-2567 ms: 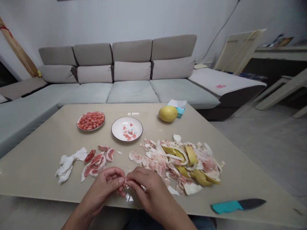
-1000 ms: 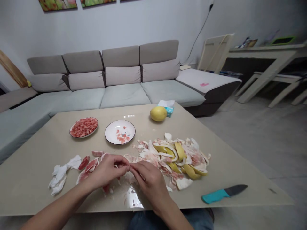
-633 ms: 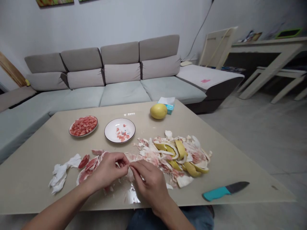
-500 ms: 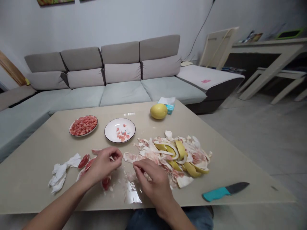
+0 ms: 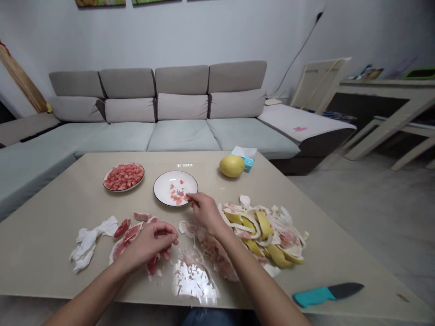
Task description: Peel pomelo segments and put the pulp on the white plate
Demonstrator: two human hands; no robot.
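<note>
My right hand (image 5: 205,212) reaches over the near right rim of a white plate (image 5: 163,189) with a dark edge. Its thumb and finger are closed in a pinch, with a small red bit of pomelo flesh at their tips. Several red pieces of flesh (image 5: 177,198) lie on that plate. My left hand (image 5: 154,242) is curled low over the table, fingertips together; what they hold, if anything, is too small to name. Beside and partly under it are red pomelo segments (image 5: 132,232), some with pale membrane. My right forearm partly covers the heap of peel and membrane (image 5: 263,224).
A second plate (image 5: 108,186) is piled with red pomelo flesh (image 5: 125,175). At the back right a whole yellow pomelo (image 5: 231,166) sits against a tissue pack (image 5: 249,164). A teal-handled knife (image 5: 328,293) lies near the front right edge. Crumpled tissue (image 5: 89,240) lies left.
My right hand has moved forward from beside my left hand to the white plate's rim. My left hand stays near the segments, a little lower. The view has tilted up slightly.
</note>
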